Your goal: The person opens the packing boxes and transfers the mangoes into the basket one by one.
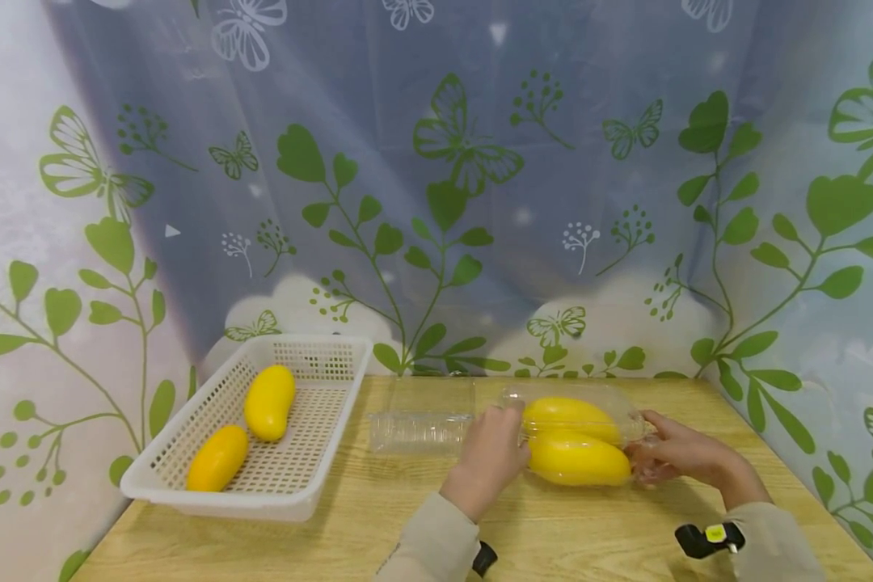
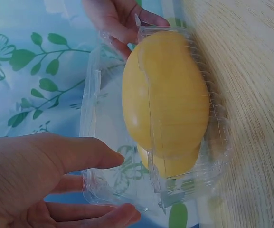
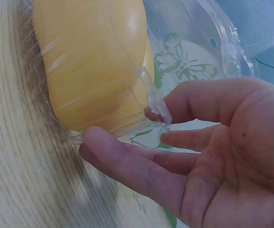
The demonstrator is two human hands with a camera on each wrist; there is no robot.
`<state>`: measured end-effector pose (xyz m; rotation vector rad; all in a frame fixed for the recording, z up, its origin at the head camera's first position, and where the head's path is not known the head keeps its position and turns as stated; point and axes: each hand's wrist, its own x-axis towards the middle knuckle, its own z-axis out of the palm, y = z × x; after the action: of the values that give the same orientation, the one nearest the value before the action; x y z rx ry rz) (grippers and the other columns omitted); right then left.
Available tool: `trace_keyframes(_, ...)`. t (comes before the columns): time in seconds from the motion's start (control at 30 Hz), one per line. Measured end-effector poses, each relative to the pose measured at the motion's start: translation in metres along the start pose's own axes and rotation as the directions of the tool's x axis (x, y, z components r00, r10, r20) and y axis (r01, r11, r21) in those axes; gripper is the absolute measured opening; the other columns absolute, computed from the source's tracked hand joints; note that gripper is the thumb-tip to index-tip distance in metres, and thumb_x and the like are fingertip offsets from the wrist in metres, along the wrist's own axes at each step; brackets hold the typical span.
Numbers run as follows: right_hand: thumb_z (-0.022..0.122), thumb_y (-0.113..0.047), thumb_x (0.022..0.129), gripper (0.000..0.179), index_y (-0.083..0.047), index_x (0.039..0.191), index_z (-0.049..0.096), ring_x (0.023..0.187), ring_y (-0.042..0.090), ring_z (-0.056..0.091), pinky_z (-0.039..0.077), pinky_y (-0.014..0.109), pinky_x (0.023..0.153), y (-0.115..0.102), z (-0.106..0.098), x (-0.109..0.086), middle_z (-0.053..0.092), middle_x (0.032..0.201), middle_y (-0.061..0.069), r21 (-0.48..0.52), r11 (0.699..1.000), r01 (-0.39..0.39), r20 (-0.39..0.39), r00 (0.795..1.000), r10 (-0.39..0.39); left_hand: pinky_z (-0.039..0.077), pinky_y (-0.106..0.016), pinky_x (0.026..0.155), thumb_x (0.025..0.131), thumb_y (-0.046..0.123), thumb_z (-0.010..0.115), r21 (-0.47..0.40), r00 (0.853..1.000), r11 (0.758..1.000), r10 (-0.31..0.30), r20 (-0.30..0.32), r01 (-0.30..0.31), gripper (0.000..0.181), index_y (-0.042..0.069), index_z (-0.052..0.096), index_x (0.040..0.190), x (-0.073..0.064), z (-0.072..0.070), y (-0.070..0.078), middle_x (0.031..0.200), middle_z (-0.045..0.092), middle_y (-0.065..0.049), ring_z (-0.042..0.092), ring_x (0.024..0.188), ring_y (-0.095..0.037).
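Note:
Two yellow mangoes [image 1: 578,458] lie side by side in a clear plastic clamshell box [image 1: 589,394], its lid raised at the back. At the box's left end my left hand [image 1: 489,453] holds the lid; in the left wrist view its thumb [image 2: 96,154] lies over the clear plastic and a finger passes behind it. My right hand [image 1: 687,454] grips the opposite end. In the right wrist view, the thumb [image 3: 198,100] presses the rim corner while the fingers [image 3: 132,166] lie against the end wall, below a mango [image 3: 91,61].
A white plastic basket [image 1: 323,465] at the left holds two more mangoes [image 1: 270,402]. Another clear clamshell box [image 1: 422,432] stands open between the basket and my left hand. A printed curtain [image 1: 378,186] hangs behind the wooden table [image 1: 320,554].

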<state>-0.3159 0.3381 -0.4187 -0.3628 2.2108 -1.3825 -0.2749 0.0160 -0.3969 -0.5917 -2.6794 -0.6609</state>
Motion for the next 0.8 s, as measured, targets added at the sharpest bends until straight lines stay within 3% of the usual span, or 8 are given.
trace_keyframes(0.1,0.054,-0.017,0.106,0.091,0.009,0.158,-0.016,0.093,0.019,0.070,0.064,0.039,0.083,0.0023,-0.0007,0.0006,0.062,0.131,0.029,0.012,1.000,0.000,-0.002,1.000,0.000,0.024,-0.013,0.037,0.084,-0.002,0.075,0.000,1.000,1.000,0.003,-0.003,-0.003,0.046,0.001,0.067,0.129,0.0003,-0.0003,-0.0002,0.074,0.071,-0.010,0.032,0.043,-0.006)
trace_keyframes(0.27,0.053,-0.017,0.107,0.088,0.008,0.159,-0.014,0.096,0.018,0.068,0.063,0.035,0.082,0.0038,-0.0017,0.0006,0.045,0.145,0.045,0.015,1.000,-0.002,-0.009,1.000,0.002,0.025,-0.013,0.037,0.085,-0.003,0.074,-0.016,1.000,1.000,-0.001,-0.004,0.001,0.043,0.001,0.067,0.127,-0.0002,-0.0007,-0.0004,0.077,0.072,-0.011,0.034,0.042,-0.006)
trace_keyframes(0.47,0.054,-0.009,0.104,0.086,0.008,0.158,-0.011,0.112,0.025,0.069,0.063,0.045,0.089,0.0056,-0.0016,0.0032,0.034,0.149,0.049,0.073,0.997,0.014,-0.003,1.000,-0.014,0.029,-0.012,0.039,0.085,-0.003,0.075,-0.015,1.000,1.000,-0.007,-0.006,0.006,0.041,0.001,0.069,0.125,0.0000,-0.0007,-0.0006,0.080,0.075,-0.012,0.038,0.044,-0.007)
trace_keyframes(0.67,0.054,-0.009,0.103,0.087,0.008,0.159,-0.011,0.110,0.026,0.071,0.064,0.042,0.085,0.0063,-0.0033,0.0054,0.033,0.152,0.047,0.051,0.999,0.009,-0.011,1.000,-0.008,0.054,-0.019,0.059,0.084,-0.003,0.076,0.018,0.999,1.000,0.005,-0.045,-0.004,0.044,0.000,0.068,0.127,0.0019,-0.0019,0.0002,0.109,0.076,-0.017,0.068,0.072,-0.017)
trace_keyframes(0.8,0.052,-0.009,0.104,0.085,0.007,0.159,-0.010,0.104,0.023,0.071,0.064,0.040,0.083,0.0066,-0.0027,0.0066,0.031,0.152,0.048,0.053,0.999,0.004,-0.015,1.000,-0.003,0.063,-0.028,0.073,0.084,-0.004,0.075,0.008,0.998,1.000,0.005,-0.062,-0.005,0.055,0.000,0.060,0.137,0.0015,-0.0026,0.0006,0.122,0.071,-0.022,0.073,0.094,-0.029)
